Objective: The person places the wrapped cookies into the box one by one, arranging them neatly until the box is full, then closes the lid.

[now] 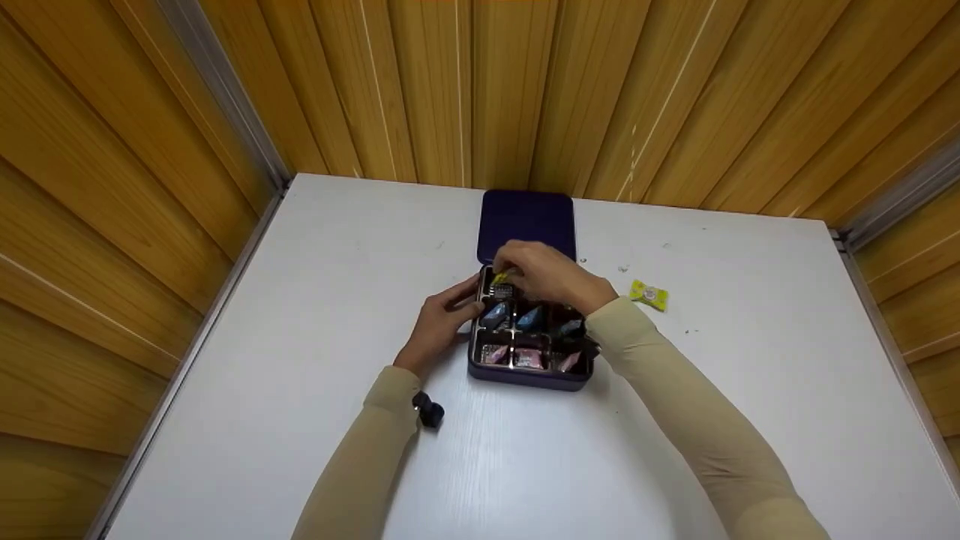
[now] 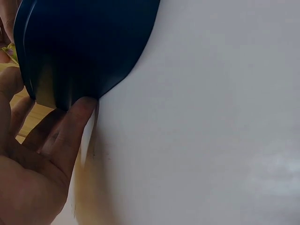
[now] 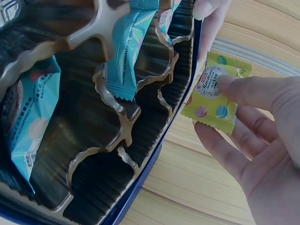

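Note:
A dark blue tin (image 1: 529, 379) with a compartment tray lies open on the white table, its lid folded back. My left hand (image 1: 439, 326) holds the tin's left wall, thumb at the rim and fingers along the outside. Over the far-left compartment, my right hand (image 1: 551, 274) pinches a yellow wrapped candy (image 3: 215, 93) between thumb and fingers. Blue wrapped candies (image 1: 530, 319) sit in the middle row and pink wrapped candies (image 1: 529, 358) in the near row. The right hand partly hides the far row.
Another yellow wrapped candy (image 1: 649, 295) lies on the table (image 1: 750, 360) to the right of the tin. The upright lid (image 1: 525, 221) stands behind the tray. Wood-patterned walls (image 1: 502, 90) enclose the back and sides. A black device (image 1: 429, 411) is on the left wrist.

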Demonstrator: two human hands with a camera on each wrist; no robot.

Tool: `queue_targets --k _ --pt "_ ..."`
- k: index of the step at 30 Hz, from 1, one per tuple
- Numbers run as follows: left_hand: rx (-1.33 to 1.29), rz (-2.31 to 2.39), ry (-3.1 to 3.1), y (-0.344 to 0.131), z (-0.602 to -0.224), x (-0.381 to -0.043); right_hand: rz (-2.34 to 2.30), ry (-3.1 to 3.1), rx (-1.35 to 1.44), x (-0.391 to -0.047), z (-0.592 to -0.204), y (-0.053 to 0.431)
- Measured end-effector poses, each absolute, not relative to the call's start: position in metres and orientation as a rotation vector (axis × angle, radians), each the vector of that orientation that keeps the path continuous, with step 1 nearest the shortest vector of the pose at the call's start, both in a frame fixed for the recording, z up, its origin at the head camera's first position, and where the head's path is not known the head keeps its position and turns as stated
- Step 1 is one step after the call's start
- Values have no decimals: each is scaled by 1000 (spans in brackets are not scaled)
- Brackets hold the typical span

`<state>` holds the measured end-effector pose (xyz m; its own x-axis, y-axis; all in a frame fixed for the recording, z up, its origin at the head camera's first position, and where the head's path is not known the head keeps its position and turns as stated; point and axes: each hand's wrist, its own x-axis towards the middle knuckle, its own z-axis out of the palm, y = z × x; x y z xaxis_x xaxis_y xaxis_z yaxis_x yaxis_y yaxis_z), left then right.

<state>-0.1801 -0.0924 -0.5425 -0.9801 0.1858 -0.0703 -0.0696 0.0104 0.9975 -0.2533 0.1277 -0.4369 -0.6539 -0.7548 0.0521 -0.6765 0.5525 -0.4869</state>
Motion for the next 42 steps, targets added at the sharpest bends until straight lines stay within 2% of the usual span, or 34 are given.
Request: queue_targets --k 23,32,42 --pt "89 2091 2077 -92 -545 -182 -624 2563 -1195 -258 -445 115" --pt "127 2117 2059 -93 -545 -180 -655 2568 -1298 -260 -452 116" --pt "123 2123 2047 -93 -545 -180 -633 2558 -1245 -260 -450 118"
